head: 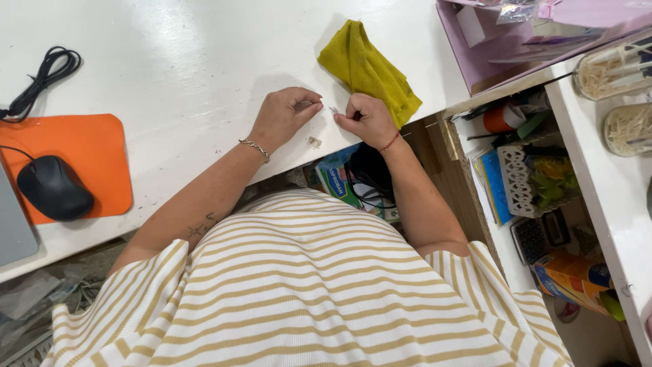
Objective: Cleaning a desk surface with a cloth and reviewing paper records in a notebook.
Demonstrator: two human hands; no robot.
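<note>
My left hand (285, 115) and my right hand (367, 119) rest close together on the white table (190, 61) near its front edge. The fingertips of both hands pinch a tiny clear piece (333, 109) between them; its shape is too small to tell. A second small clear piece (314, 142) lies on the table just below my hands. A crumpled mustard-yellow cloth (370, 64) lies right behind my right hand. A thin chain bracelet circles my left wrist, a red thread my right wrist.
An orange mouse pad (102, 153) with a black mouse (54, 187) and a coiled black cable (44, 75) sit at the left. A pink box (468, 61) stands at the back right. Shelves at the right hold jars (611, 71), boxes and a calculator (533, 238).
</note>
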